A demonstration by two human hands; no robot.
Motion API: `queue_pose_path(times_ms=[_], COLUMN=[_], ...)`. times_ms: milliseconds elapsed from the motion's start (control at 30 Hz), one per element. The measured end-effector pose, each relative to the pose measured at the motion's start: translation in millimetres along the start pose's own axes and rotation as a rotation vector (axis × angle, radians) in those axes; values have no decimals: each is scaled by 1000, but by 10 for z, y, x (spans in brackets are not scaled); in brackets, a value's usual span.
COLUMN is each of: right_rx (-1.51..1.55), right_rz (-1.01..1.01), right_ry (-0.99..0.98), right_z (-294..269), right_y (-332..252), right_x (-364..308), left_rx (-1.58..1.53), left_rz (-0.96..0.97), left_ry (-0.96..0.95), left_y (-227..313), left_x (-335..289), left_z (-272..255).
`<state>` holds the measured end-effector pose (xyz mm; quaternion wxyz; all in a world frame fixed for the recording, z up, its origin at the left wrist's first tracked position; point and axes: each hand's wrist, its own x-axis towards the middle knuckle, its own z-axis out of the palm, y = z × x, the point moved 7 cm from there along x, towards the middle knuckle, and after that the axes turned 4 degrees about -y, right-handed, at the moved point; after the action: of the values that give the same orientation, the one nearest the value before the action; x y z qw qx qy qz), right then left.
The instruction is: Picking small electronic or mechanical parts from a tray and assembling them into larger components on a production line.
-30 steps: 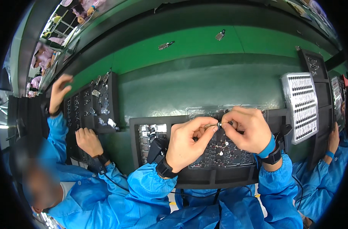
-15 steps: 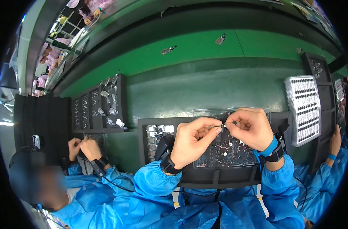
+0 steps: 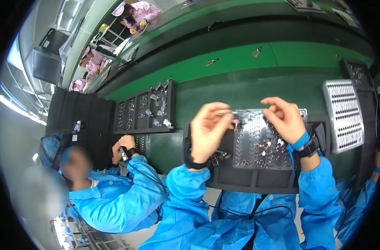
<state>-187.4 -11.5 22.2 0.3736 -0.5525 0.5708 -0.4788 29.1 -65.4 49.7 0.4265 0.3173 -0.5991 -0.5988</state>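
Observation:
My left hand (image 3: 209, 130) is closed around a thin metal tool (image 3: 226, 112), possibly tweezers, at the left edge of a clear plastic tray (image 3: 263, 167). Motion smears its fingertips, and a small dark bit shows beside them. Over the tray's right part hovers my right hand (image 3: 286, 121), its thumb and forefinger apart with nothing visible between them. Rows of slots fill the tray, and several small round parts with thin wires (image 3: 265, 146) lie in its right half. Beneath the tray is a black foam holder (image 3: 240, 180); metal pieces (image 3: 219, 158) sit in it near my left wrist.
A black compartment tray of metal parts (image 3: 144, 109) stands at the left. On the right is a white tray with rows of dark parts (image 3: 344, 116). Two loose metal parts (image 3: 211, 62) (image 3: 256, 52) lie on the green strip. A co-worker's hands (image 3: 124, 146) are at the left.
My hands have parted from where they met over the tray; the right fingers have spread. The view has shifted, so the surroundings sit further right, and more of the clear tray shows.

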Motion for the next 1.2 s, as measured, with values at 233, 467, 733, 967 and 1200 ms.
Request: queue_pose_path(times_ms=[233, 467, 733, 967, 1200], right_rx=[-110, -121, -156, -154, -170], right_rz=[-29, -13, 1, -5, -15], right_ry=[-63, -92, -126, -129, -143], right_z=[54, 83, 108, 106, 130], right_y=[22, -31, -8, -44, -25], right_x=[37, -5, -1, 19, 10], left_rx=[93, 285, 403, 669, 1233], left_rz=[-62, -222, -274, -228, 158], left_ry=[223, 280, 335, 466, 204], left_y=[201, -62, -262, -429, -90], left_x=[-699, -1025, -997, -1052, -848], left_z=[-832, -1016, -811, -770, -522])
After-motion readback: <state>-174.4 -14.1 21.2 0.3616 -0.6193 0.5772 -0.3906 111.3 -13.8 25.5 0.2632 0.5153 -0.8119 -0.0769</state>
